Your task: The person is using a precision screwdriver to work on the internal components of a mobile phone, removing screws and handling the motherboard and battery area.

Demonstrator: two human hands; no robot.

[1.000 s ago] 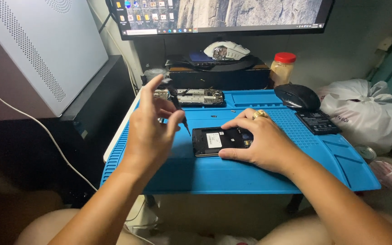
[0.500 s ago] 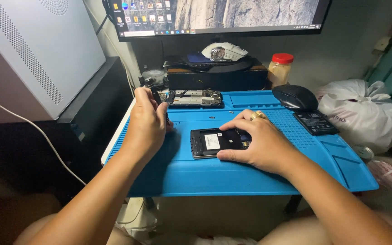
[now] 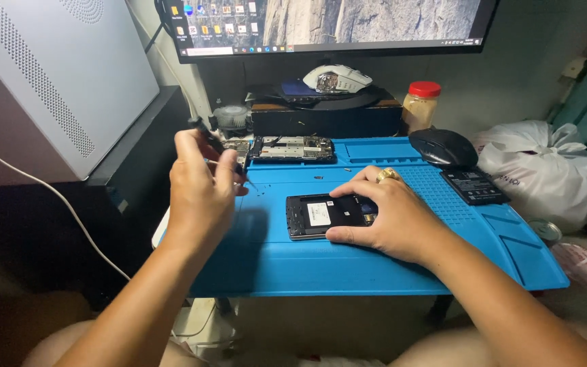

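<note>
While the left hand (image 3: 202, 187) pinches a thin screwdriver (image 3: 222, 153) above the blue mat (image 3: 348, 265), the right hand (image 3: 388, 217) presses spread fingers on the opened phone (image 3: 324, 215) at mat centre. Step: screw work; bringing the tip onto a screw would call for steady alignment.

A home repair desk: blue work mat (image 3: 375, 272), monitor (image 3: 327, 27), bare circuit board (image 3: 292, 147).

Dim room lit from above and by the monitor (image 3: 334, 24), soft shadow beneath the left hand (image 3: 202, 194), foreground limbs slightly blurred, wide-angle stretching at edges
</note>
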